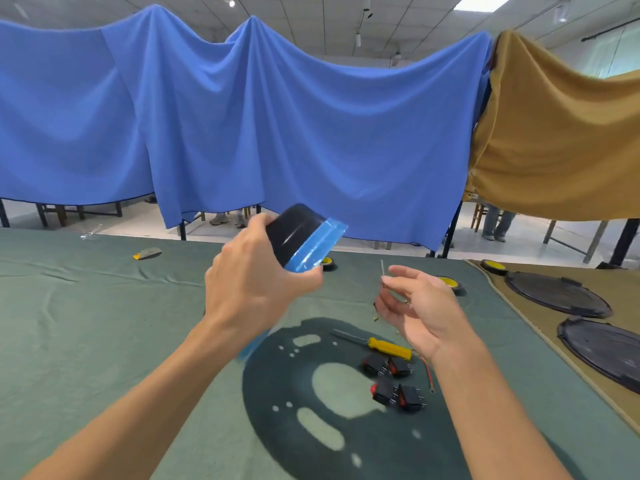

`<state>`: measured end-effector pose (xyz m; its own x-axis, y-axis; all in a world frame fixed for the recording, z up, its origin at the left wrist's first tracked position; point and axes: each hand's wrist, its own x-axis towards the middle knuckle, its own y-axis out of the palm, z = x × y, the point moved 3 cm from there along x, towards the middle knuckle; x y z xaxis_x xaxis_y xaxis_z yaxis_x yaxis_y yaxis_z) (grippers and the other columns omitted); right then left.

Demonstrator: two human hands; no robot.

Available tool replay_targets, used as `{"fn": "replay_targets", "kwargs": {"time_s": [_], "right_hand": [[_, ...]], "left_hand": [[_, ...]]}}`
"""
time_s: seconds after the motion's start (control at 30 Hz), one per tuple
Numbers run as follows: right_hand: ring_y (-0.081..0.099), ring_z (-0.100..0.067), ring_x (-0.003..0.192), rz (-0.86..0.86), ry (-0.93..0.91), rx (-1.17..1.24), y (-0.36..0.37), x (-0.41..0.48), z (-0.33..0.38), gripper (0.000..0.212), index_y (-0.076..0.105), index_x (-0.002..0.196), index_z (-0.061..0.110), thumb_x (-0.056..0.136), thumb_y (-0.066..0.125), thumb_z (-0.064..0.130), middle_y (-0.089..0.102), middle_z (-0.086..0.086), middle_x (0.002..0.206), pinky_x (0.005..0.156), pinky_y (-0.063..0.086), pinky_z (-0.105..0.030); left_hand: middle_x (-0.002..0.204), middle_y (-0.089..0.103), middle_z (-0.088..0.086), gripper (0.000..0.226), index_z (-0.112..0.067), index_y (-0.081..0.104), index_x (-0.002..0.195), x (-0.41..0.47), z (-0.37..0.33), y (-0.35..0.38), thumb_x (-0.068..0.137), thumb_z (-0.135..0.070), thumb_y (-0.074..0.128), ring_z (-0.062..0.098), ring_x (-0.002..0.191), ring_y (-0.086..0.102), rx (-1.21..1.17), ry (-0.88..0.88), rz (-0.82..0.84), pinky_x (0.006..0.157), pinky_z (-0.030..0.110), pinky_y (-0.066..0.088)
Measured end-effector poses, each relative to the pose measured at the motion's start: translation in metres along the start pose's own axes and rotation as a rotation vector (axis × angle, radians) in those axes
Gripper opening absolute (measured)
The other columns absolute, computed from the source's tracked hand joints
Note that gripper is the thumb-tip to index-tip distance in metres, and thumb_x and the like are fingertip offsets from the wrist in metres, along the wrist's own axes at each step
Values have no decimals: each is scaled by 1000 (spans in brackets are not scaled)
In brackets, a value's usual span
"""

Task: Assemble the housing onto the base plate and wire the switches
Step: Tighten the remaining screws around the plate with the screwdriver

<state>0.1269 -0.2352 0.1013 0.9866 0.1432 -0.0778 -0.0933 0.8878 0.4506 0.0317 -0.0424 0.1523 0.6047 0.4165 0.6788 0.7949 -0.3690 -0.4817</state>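
Two hands: left hand (pixel 249 271) grips housing (pixel 294 230), right hand (pixel 422 313) pinches rod (pixel 382 268).

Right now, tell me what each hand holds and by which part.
The left hand grips the black housing around its lower side. The right hand pinches a thin metal pin by its lower end.

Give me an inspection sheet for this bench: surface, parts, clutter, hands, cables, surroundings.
Surface: green cloth, wrinkled.
Job's things: base plate flat on it; four switches and yellow screwdriver at its right side; housing, blue-filmed, raised.
Clutter: yellow wheels, loose screws, scrap far left.
Hands: left hand grips the housing; right hand pinches a thin pin.
Cables: red wire with ring terminal beside the switches.
Surroundings: blue drape, tan drape; two black discs on tan cloth at right.
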Motion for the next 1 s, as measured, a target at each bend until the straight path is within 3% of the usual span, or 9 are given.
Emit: {"fn": "replay_targets", "kwargs": {"time_s": [0.07, 0.17, 0.27, 0.33, 0.4, 0.47, 0.53, 0.87, 1.0], "right_hand": [[62, -25, 73, 25, -61, -17, -3, -6, 8, 19, 61, 99, 8, 89, 57, -8, 60, -11, 88, 69, 56, -35], [69, -26, 71, 91, -150, -38, -3, -18, 19, 20, 58, 102, 5, 89, 56, -10, 57, -14, 94, 68, 59, -36], [66, -16, 61, 164, -223, -107, 4, -28, 32, 20, 60, 102, 3, 88, 59, -10, 60, -12, 85, 58, 56, -27], [63, -13, 60, 166, -292, -186, 10, -33, 41, 17, 61, 100, 4, 88, 60, -8, 62, -11, 82, 57, 54, -24], [63, -13, 61, 165, -358, -258, 17, -36, 49, 16, 62, 97, 6, 88, 61, -7, 63, -10, 80, 60, 54, -23], [64, -14, 64, 180, -418, -353, 25, -37, 53, 16, 63, 95, 8, 87, 63, -5, 65, -9, 79, 63, 54, -22], [66, -14, 68, 215, -463, -472, 33, -40, 52, 15, 65, 93, 10, 86, 66, -3, 68, -5, 78, 66, 55, -23], [68, -14, 75, 336, -523, -961, 64, -34, 19, 18, 69, 87, 19, 82, 66, 2, 72, 2, 81, 74, 58, -40], [67, -12, 78, 438, -561, -1158, 82, -22, -3, 22, 68, 90, 19, 82, 62, -1, 70, 4, 81, 69, 55, -24]], "left_hand": [[76, 62, -18, 54, -32, 53, 89, 8, -2, -12, 47, -59, 72, 14, 78, 62, -186, -116, 11, 70, 33, 48], [74, 72, 4, 50, -12, 68, 80, 17, 2, -29, 49, -49, 78, 19, 67, 66, -470, -316, 87, 67, 40, 57], [69, 73, 7, 30, -11, 74, 72, 18, 14, -38, 65, -38, 84, 23, 50, 66, -710, -601, 279, 48, 41, 55], [78, 75, 7, 31, -14, 74, 83, 13, 28, -37, 69, -40, 81, 27, 58, 69, -817, -780, 429, 54, 42, 56], [98, 73, 9, 49, -16, 72, 101, 6, 43, -32, 64, -47, 79, 30, 77, 68, -865, -877, 553, 73, 45, 57], [107, 70, 9, 64, -18, 70, 105, -1, 53, -25, 50, -50, 81, 31, 85, 65, -885, -914, 610, 79, 45, 56], [103, 70, 9, 70, -18, 70, 101, -10, 61, -17, 40, -51, 81, 30, 80, 66, -870, -937, 660, 69, 42, 58], [83, 71, 14, 52, -12, 74, 78, -36, 105, 23, 46, -52, 83, 30, 59, 67, -876, -1007, 853, 53, 38, 56], [91, 71, 14, 61, -14, 76, 82, -39, 123, 35, 42, -59, 86, 31, 68, 66, -848, -1011, 906, 63, 36, 56]]}}
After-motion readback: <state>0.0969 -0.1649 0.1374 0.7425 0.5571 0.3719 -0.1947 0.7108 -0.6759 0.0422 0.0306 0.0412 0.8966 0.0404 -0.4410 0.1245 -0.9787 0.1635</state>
